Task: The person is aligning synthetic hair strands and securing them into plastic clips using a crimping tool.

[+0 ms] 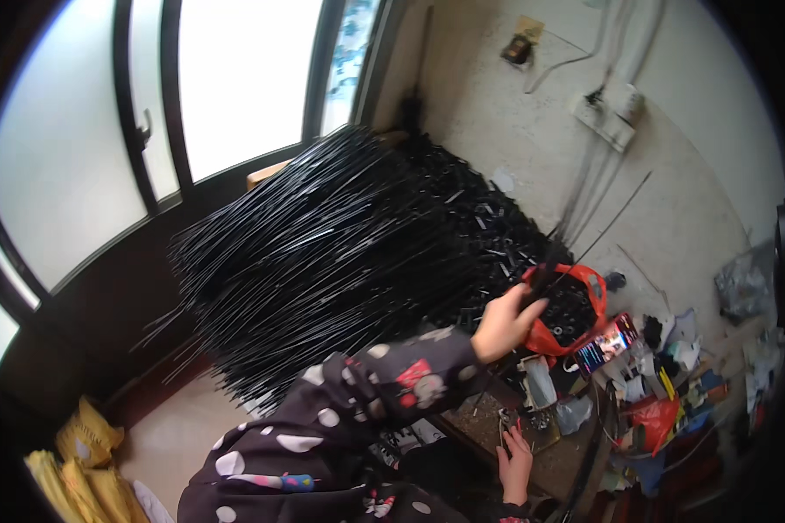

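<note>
My left hand (501, 327), at the end of a dotted dark sleeve, is closed around several long thin black rods (572, 209). They point up and right, blurred by motion, in front of the wall. Just beyond that hand sits a red plastic bag (604, 283) with small dark ring-like parts (571, 318) inside. Lower down, my right hand (515, 462) rests over the worktable (545, 458) with its fingers stretched apart. Near its fingertips lie small metal pieces and something tiny and red, too small to name.
A large stack of thin black rods (323, 235) fills the left, below the window. Behind it is a heap of short black pieces (488, 222). A lit phone (606, 344) leans among clutter at right. Yellow sacks (87, 444) lie at lower left; a power strip (604, 122) hangs on the wall.
</note>
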Demonstrator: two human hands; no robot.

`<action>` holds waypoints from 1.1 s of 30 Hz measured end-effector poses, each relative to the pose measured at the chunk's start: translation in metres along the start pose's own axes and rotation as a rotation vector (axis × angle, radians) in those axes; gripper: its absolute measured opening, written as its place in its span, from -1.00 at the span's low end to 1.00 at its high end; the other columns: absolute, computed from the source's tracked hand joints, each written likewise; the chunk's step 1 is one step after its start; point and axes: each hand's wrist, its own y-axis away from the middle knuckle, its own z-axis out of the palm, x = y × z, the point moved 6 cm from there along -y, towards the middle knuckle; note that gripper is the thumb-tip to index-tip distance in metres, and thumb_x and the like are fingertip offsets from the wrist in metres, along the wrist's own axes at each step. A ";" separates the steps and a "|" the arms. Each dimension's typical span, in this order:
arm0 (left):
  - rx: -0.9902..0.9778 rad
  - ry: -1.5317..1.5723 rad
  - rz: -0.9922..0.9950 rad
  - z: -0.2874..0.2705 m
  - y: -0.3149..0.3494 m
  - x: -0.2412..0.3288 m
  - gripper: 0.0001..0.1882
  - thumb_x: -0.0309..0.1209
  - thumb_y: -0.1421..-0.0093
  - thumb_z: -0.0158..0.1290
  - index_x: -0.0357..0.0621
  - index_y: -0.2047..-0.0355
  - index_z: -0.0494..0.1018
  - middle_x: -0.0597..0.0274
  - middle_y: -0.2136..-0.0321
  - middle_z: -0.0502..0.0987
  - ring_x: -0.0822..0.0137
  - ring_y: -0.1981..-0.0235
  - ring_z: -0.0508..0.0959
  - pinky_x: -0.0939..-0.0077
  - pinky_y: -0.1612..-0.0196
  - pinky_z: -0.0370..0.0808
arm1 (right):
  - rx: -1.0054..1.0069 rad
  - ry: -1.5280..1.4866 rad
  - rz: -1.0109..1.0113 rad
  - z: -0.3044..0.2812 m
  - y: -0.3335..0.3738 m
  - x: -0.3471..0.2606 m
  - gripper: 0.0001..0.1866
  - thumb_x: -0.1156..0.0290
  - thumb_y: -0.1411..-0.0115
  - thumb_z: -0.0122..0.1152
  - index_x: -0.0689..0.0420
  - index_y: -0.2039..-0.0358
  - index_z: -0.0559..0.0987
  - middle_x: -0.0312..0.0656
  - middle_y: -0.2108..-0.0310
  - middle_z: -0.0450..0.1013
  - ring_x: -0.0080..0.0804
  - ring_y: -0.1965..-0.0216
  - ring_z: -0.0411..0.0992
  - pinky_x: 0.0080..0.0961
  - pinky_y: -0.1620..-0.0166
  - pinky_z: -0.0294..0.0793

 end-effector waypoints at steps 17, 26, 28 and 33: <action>-0.588 0.575 -0.727 0.008 0.047 0.030 -0.74 -0.37 -0.13 0.07 -0.20 0.19 0.38 0.21 0.28 0.52 0.41 0.22 0.50 0.45 0.15 0.45 | -0.209 -1.260 0.063 0.029 -0.029 -0.137 -0.67 0.55 -0.15 0.01 0.13 0.05 0.27 -0.33 0.59 0.25 -0.66 0.69 0.20 -0.71 0.64 0.17; -0.764 0.057 -0.748 -0.012 0.037 0.026 -0.62 -0.24 -0.28 -0.17 -0.40 0.25 0.42 0.09 0.40 0.54 0.30 0.39 0.56 0.46 0.29 0.53 | 0.008 -1.137 0.176 0.020 -0.025 -0.117 -0.86 0.42 -0.26 -0.11 0.19 0.22 0.32 -0.23 0.55 0.39 -0.57 0.64 0.33 -0.66 0.53 0.32; -0.750 -0.019 -0.799 -0.016 0.016 0.026 -0.67 -0.30 -0.26 -0.17 -0.38 0.27 0.43 0.04 0.40 0.54 0.28 0.38 0.57 0.45 0.29 0.53 | 0.119 -1.080 0.166 0.018 -0.034 -0.110 -0.85 0.43 -0.27 -0.13 0.22 0.21 0.32 -0.20 0.50 0.43 -0.56 0.62 0.36 -0.68 0.53 0.33; -0.416 -0.046 -0.364 -0.048 -0.101 0.041 -0.70 -0.25 -0.21 -0.15 -0.20 0.48 0.43 0.48 0.69 0.20 0.58 0.72 0.14 0.69 0.67 0.11 | 0.010 -1.257 0.161 0.007 -0.038 -0.116 -0.79 0.46 -0.26 -0.12 0.22 0.11 0.29 -0.27 0.55 0.33 -0.64 0.67 0.27 -0.71 0.56 0.29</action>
